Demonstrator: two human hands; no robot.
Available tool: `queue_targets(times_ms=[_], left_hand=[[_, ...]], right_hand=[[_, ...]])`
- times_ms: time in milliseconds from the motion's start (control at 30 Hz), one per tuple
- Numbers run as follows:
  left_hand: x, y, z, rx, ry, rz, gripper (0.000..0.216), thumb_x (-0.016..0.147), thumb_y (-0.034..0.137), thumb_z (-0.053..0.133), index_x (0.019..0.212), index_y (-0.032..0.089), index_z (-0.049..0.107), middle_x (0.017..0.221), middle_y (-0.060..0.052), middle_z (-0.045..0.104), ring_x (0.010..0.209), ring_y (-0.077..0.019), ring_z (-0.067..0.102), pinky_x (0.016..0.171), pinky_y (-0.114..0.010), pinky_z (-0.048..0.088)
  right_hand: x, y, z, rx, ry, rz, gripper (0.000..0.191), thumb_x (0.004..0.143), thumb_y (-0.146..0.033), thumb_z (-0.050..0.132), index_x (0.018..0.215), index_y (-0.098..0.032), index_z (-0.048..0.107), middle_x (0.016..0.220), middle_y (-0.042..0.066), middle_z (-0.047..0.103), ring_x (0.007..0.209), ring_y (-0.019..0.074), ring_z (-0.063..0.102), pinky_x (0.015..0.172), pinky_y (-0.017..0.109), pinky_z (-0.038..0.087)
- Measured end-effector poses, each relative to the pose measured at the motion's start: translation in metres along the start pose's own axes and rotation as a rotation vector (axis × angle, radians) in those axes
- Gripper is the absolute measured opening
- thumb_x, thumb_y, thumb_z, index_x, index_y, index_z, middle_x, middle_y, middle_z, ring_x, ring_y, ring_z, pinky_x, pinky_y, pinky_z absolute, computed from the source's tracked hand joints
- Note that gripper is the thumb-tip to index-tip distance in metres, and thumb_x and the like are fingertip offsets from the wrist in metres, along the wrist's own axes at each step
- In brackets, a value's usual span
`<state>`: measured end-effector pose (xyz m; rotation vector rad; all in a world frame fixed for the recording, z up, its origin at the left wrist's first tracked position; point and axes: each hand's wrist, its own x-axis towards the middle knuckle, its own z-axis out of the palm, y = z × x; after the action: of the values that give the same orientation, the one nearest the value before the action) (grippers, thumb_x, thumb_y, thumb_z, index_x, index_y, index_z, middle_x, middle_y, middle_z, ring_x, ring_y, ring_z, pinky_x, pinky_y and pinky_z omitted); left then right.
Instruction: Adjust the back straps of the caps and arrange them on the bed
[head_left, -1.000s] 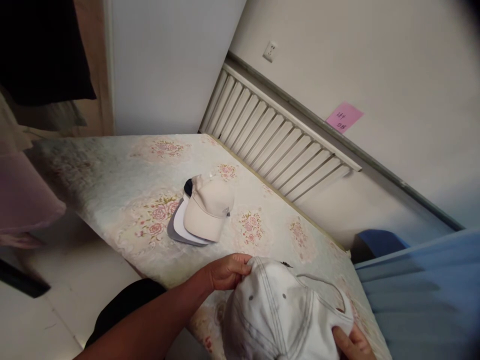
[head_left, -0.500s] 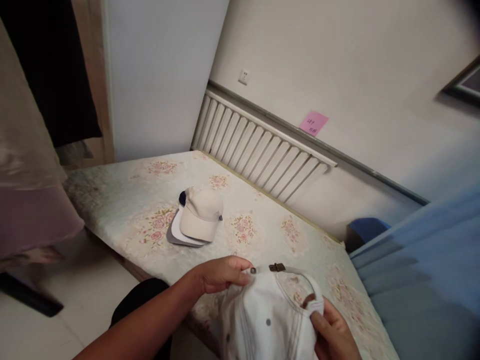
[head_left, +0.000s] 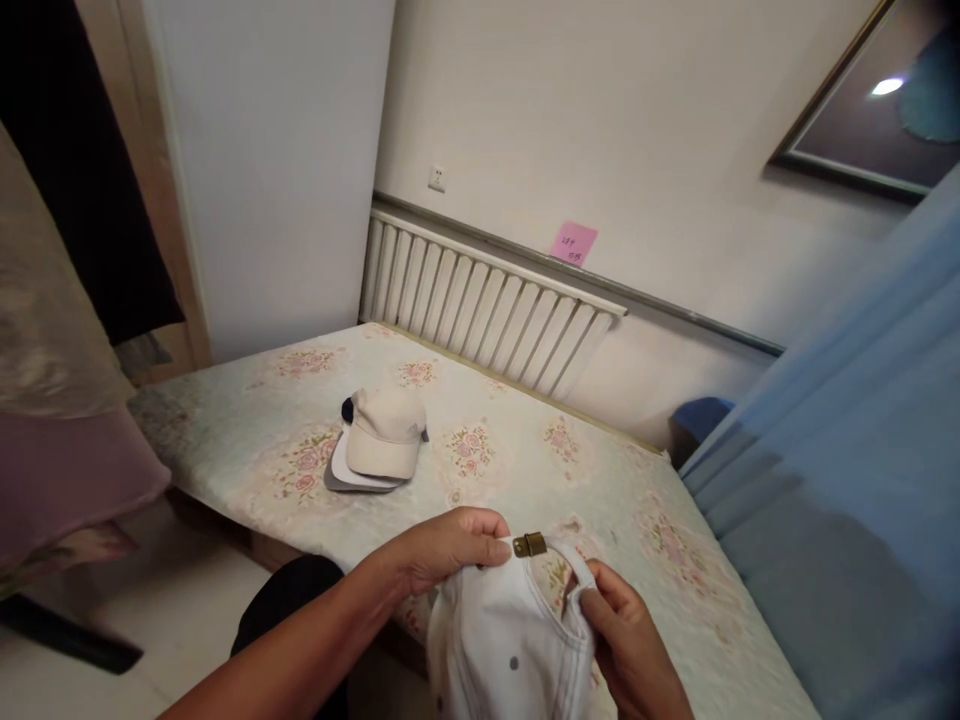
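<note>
A white baseball cap [head_left: 510,640] hangs between my two hands, its back opening facing up. My left hand [head_left: 461,545] pinches the edge of the opening beside the brass buckle [head_left: 529,545] of the strap. At the other end of the strap, my right hand [head_left: 630,635] grips the cap where the strap meets the crown. The strap arches over the opening from the buckle to my right fingers. Farther off on the bed lies a stack of caps [head_left: 386,435], a beige one on top with white and grey brims showing under it.
The bed [head_left: 495,510] has a pale floral cover and runs along a white radiator [head_left: 480,300]. Clothes [head_left: 67,300] hang at the left. A blue curtain [head_left: 847,450] drapes at the right, with a blue object [head_left: 697,420] beside it. A pink note [head_left: 574,243] is on the wall.
My right hand has moved left, nearer my left hand, so the strap is drawn closer to the buckle end. The whole view has swung to the right.
</note>
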<state>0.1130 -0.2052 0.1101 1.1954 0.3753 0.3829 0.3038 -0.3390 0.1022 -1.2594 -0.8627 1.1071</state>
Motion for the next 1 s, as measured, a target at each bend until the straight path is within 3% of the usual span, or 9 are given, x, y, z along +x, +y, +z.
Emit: queue_targets(times_ms=[200,367,467,533,667,733,800,1000], left_hand=[[0.000,0.014,0.028,0.215,-0.033,-0.029,0.016,0.066,0.027,0.062,0.074,0.016,0.053,0.055,0.007,0.045,0.048,-0.0057,0.032,0.046,-0.020,0.019],[0.020,0.025,0.039,0.263,-0.051,0.077,0.015,0.066,0.023,0.058,0.077,0.016,0.051,0.055,0.009,0.041,0.047,-0.0048,0.028,0.045,-0.021,0.016],[0.040,0.040,0.041,0.366,-0.006,0.227,0.013,0.070,0.023,0.057,0.080,0.016,0.054,0.058,0.008,0.042,0.050,-0.0055,0.032,0.048,-0.019,0.021],[0.055,0.052,0.042,0.489,0.088,0.408,0.009,0.072,0.022,0.054,0.079,0.016,0.057,0.064,0.006,0.049,0.058,-0.0072,0.041,0.055,-0.019,0.030],[0.072,0.068,0.042,0.687,0.273,0.728,0.013,0.079,0.019,0.048,0.082,0.017,0.061,0.077,0.002,0.060,0.076,-0.0109,0.052,0.073,-0.021,0.038],[0.074,0.061,0.038,0.718,0.306,0.755,0.014,0.080,0.019,0.047,0.082,0.017,0.060,0.078,0.002,0.061,0.077,-0.0114,0.053,0.075,-0.021,0.038],[0.073,0.044,0.031,0.733,0.307,0.681,0.013,0.080,0.021,0.047,0.079,0.016,0.060,0.074,0.002,0.059,0.073,-0.0113,0.052,0.070,-0.021,0.038],[0.063,-0.039,0.011,0.674,0.287,0.325,0.015,0.077,0.028,0.053,0.072,0.015,0.057,0.065,0.004,0.052,0.065,-0.0104,0.046,0.061,-0.021,0.033]], right_hand=[[-0.014,-0.011,-0.010,-0.221,-0.021,-0.071,0.023,0.073,-0.037,0.069,0.072,-0.015,0.062,0.064,-0.001,0.057,0.058,0.0103,0.046,0.053,0.021,0.033],[-0.002,-0.027,-0.018,-0.186,-0.021,-0.164,0.020,0.075,-0.036,0.066,0.074,-0.017,0.062,0.065,0.001,0.062,0.060,0.0123,0.050,0.057,0.023,0.034],[0.017,-0.040,-0.022,-0.166,0.096,-0.251,0.024,0.077,-0.039,0.063,0.069,-0.017,0.061,0.063,0.001,0.062,0.057,0.0115,0.047,0.056,0.024,0.033],[0.030,-0.050,-0.024,-0.159,0.242,-0.345,0.022,0.076,-0.038,0.065,0.068,-0.018,0.061,0.063,0.000,0.063,0.058,0.0116,0.049,0.057,0.024,0.035],[0.046,-0.066,-0.029,-0.107,0.496,-0.601,0.017,0.071,-0.033,0.070,0.079,-0.019,0.064,0.073,0.000,0.068,0.075,0.0160,0.059,0.077,0.029,0.041],[0.047,-0.062,-0.031,-0.123,0.525,-0.635,0.017,0.069,-0.031,0.071,0.080,-0.020,0.064,0.076,0.000,0.069,0.079,0.0171,0.061,0.081,0.031,0.042],[0.046,-0.048,-0.035,-0.166,0.481,-0.579,0.017,0.068,-0.030,0.072,0.078,-0.020,0.064,0.075,-0.001,0.068,0.078,0.0173,0.061,0.079,0.030,0.043],[0.041,0.030,-0.044,-0.227,0.299,-0.225,0.024,0.068,-0.041,0.070,0.075,-0.019,0.064,0.066,0.001,0.066,0.068,0.0186,0.059,0.066,0.028,0.041]])
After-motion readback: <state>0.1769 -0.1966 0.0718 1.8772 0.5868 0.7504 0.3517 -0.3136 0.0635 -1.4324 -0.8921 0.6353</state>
